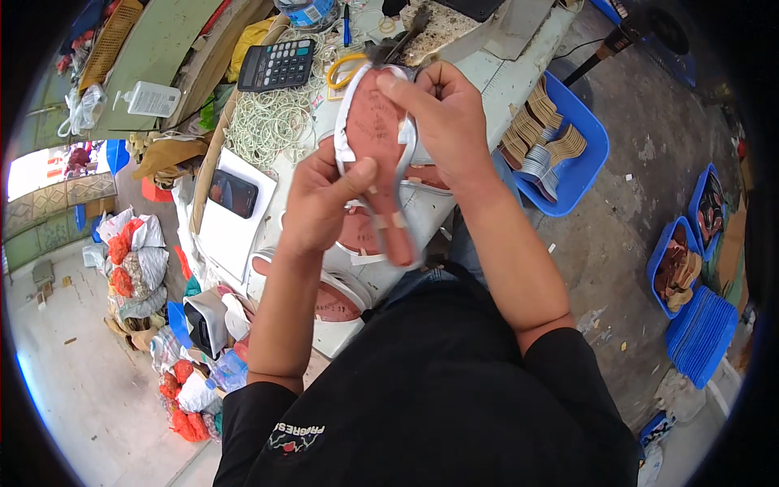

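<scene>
Together, both hands around upright sole

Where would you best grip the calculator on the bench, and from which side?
Grip the calculator across its two long edges, coming down from above. It lies flat, keys up, with rubber bands against its lower edge, so a pinch on the narrow span likely suits better than sliding fingers beneath.
</scene>
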Tool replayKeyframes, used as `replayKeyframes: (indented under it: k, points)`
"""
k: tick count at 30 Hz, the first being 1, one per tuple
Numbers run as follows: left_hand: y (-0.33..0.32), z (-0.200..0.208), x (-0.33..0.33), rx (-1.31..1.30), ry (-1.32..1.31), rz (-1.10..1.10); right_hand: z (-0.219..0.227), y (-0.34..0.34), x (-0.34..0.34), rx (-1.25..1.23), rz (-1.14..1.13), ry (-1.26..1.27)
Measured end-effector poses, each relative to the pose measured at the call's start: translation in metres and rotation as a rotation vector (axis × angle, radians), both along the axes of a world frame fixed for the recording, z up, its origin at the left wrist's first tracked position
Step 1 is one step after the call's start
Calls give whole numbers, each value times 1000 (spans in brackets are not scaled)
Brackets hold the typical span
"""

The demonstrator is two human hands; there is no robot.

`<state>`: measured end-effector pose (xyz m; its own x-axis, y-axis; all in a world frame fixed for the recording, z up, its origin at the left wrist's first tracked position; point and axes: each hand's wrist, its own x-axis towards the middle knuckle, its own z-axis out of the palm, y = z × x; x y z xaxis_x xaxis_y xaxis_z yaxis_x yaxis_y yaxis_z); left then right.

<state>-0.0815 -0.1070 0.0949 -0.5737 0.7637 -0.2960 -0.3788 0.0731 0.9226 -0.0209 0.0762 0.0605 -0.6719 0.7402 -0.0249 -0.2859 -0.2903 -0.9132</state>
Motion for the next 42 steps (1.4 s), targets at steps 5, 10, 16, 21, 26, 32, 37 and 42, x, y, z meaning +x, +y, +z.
replayKeyframes:
  k: [5,10,16,21,26,32,37,42]
  points:
    - [31,0,18,92,2,141,1,3,46,46,318,-37]
    - [46,4,17,140,5,286,-7,7,72,180,538,-244]
    - [31,9,2,81,-86,257,13,-6,68,142,661,-399]
    - [-30,26,8,172,-203,256,26,-27,96,628,617,-294]
    - [-49,62,44,89,418,-22,79,-33,77,693,341,221]
    - [-48,76,49,180,807,-51,110,-35,78,755,379,388]
    - [-39,84,43,179,1049,-86,117,-39,81,784,371,395]
    - [-58,68,45,19,786,15,91,-53,77,906,249,209]
